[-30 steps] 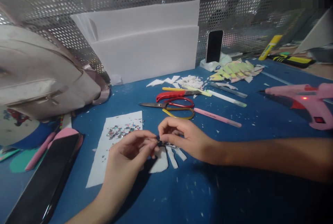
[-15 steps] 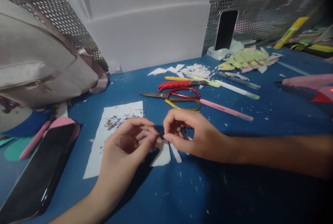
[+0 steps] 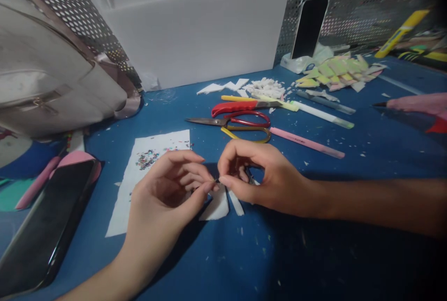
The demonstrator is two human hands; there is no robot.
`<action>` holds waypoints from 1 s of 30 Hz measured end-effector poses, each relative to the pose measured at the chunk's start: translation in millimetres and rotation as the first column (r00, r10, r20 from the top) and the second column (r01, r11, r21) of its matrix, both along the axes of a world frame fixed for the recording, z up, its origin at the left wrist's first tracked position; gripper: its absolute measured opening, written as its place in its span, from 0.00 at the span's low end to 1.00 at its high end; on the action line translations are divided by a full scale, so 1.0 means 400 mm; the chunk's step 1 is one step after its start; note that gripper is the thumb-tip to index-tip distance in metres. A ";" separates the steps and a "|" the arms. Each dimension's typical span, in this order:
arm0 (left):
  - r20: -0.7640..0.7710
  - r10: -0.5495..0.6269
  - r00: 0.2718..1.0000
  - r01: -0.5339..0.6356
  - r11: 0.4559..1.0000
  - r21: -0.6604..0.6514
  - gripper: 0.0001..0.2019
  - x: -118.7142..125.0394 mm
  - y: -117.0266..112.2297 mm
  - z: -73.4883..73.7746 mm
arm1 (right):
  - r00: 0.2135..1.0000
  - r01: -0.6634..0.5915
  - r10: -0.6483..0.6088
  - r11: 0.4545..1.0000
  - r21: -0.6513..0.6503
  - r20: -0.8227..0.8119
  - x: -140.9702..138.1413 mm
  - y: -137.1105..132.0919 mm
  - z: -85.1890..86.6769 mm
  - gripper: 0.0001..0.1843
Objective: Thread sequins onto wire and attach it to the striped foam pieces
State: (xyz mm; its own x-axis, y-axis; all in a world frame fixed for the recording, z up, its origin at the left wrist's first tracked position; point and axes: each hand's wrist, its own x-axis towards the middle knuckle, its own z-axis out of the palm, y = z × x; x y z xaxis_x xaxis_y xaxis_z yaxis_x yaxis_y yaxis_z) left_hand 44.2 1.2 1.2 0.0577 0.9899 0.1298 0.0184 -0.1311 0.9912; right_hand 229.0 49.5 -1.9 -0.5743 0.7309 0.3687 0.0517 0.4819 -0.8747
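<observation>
My left hand (image 3: 171, 189) and my right hand (image 3: 261, 175) meet fingertip to fingertip above the blue table. Each is closed in a pinch, and a tiny dark thing shows between the fingertips, too small to name. Beneath them lie a white scrap (image 3: 216, 207) and a narrow white strip (image 3: 236, 203). Left of my left hand, partly covered by it, a white paper sheet (image 3: 120, 208) carries a heap of small colourful bits (image 3: 148, 158). Just beyond my right hand rest scissors (image 3: 223, 123) with one red and one brownish handle.
Behind the scissors lie a red-handled cutter (image 3: 237, 106), a pink pen (image 3: 307, 142) and white paper bits (image 3: 265, 89). A phone (image 3: 49, 226) and a bag (image 3: 52, 72) are at left. Another phone (image 3: 310, 28) stands upright at the back. A pink glue gun (image 3: 415, 104) is at right.
The view has tilted slightly down, so the objects at the back sit higher. Both hands stay pinched together, their fingertips a little closer than before.
</observation>
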 end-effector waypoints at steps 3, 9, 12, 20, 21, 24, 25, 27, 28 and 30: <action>-0.013 0.018 1.000 -0.018 1.000 0.008 0.12 0.000 -0.002 0.000 | 1.000 0.004 -0.003 1.000 0.017 -0.008 0.000 0.000 0.001 0.03; -0.026 0.033 0.999 -0.033 0.999 0.012 0.12 0.002 0.001 0.002 | 1.000 -0.005 0.006 1.000 0.018 -0.003 -0.001 -0.002 0.002 0.03; -0.028 0.032 0.999 -0.032 0.999 0.013 0.13 0.003 0.002 0.003 | 1.000 -0.010 0.010 1.000 0.008 0.001 0.000 -0.003 0.002 0.03; -0.031 0.023 0.999 -0.022 1.000 0.021 0.12 0.000 0.001 0.004 | 1.000 -0.008 0.008 1.000 0.002 0.010 0.000 -0.002 0.003 0.03; -0.032 0.021 0.999 -0.021 1.000 0.021 0.12 0.000 0.000 0.005 | 1.000 -0.009 0.009 1.000 0.000 0.011 0.000 -0.002 0.004 0.03; -0.033 0.026 0.999 -0.025 1.000 0.017 0.12 0.002 0.001 0.006 | 1.000 -0.007 0.007 1.000 -0.002 0.012 0.000 -0.002 0.003 0.03; -0.032 0.029 0.999 -0.029 0.999 0.014 0.11 0.003 0.001 0.006 | 1.000 -0.005 0.005 1.000 0.000 0.012 0.001 -0.002 0.003 0.03; -0.028 0.039 0.999 -0.039 0.999 0.008 0.11 0.004 0.002 0.006 | 1.000 -0.001 0.001 1.000 0.001 0.011 0.001 -0.001 0.001 0.03; -0.028 0.044 0.999 -0.044 0.999 0.003 0.11 0.004 0.003 0.006 | 1.000 0.000 0.000 1.000 0.001 0.010 0.001 -0.001 0.000 0.03; -0.025 0.051 0.998 -0.052 0.999 -0.003 0.11 0.004 0.004 0.006 | 1.000 -0.002 0.002 1.000 -0.001 0.007 0.002 0.000 -0.001 0.04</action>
